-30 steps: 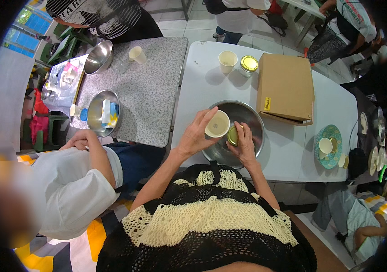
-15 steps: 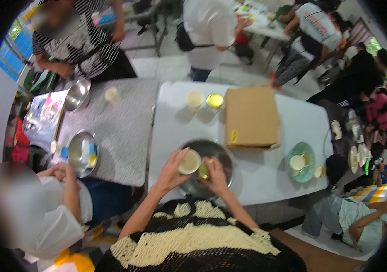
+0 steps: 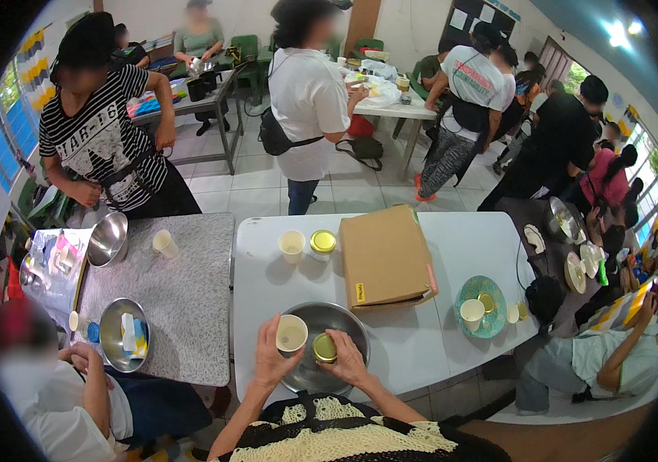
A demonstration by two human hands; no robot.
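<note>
My left hand (image 3: 270, 356) is closed around a pale paper cup (image 3: 292, 334), its open mouth facing up. In my right hand (image 3: 350, 360) is a small jar (image 3: 325, 348) with a gold lid, gripped from the side. Cup and jar are side by side over a wide steel mixing bowl (image 3: 356, 327), which sits on the white table near me. Whatever is inside the cup cannot be made out. Beyond the bowl stand a second paper cup (image 3: 291, 245) and another gold-lidded jar (image 3: 323, 243).
A cardboard box (image 3: 389, 258) lies behind the bowl. To the right, a green patterned plate (image 3: 482, 306) carries a cup and a jar. The grey table (image 3: 182, 308) on the left holds steel bowls. One person sits at left; others stand beyond the tables.
My view has tilted up, showing more of the room, and the tables appear lower in the picture. Both hands keep hold of the cup and jar above the bowl.
</note>
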